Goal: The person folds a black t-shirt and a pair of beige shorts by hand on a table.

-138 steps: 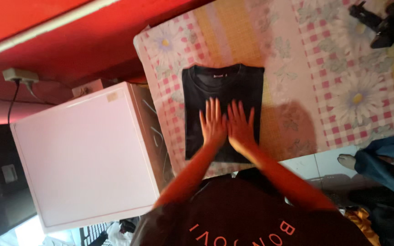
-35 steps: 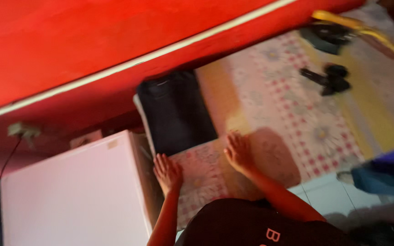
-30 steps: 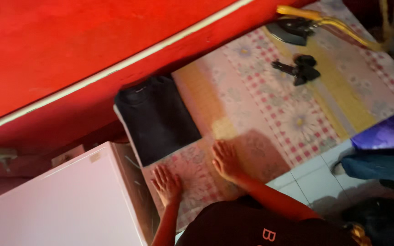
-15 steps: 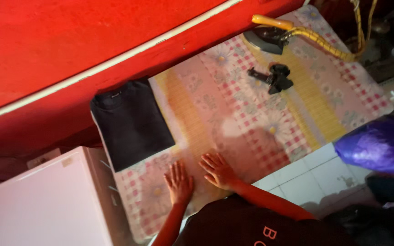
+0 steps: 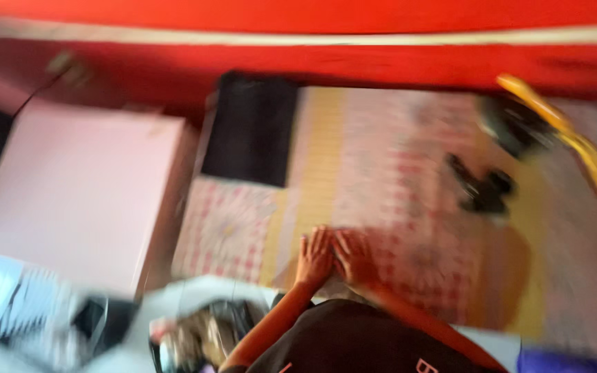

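A: In the head view, what lies around the folded black shirt (image 5: 250, 131)?

B: The shirt sits at the far left corner of the table (image 5: 395, 138), close under the red wall (image 5: 312, 65). Left of the shirt stands a pale pink box (image 5: 77, 193), its edge just beside the table. Well to the right of the shirt lies a small dark object (image 5: 481, 190), too blurred to name, and further right still a dark iron (image 5: 513, 128) with a yellow cord (image 5: 575, 148) trailing off it.

A: And the hands?

B: Both lie flat on the cloth, nearer the person than the shirt and a little to its right. The left hand (image 5: 314, 257) and right hand (image 5: 355, 259) touch side by side, fingers stretched out, holding nothing. Bare cloth lies between them and the shirt.

A: The surface?

B: A checked pink and yellow cloth (image 5: 381, 173) with a flower pattern covers the table. Below the pink box, left of the person's dark top (image 5: 354, 342), sits a blurred heap of clutter (image 5: 105, 324). A pale stripe (image 5: 312, 36) runs along the wall above the shirt.
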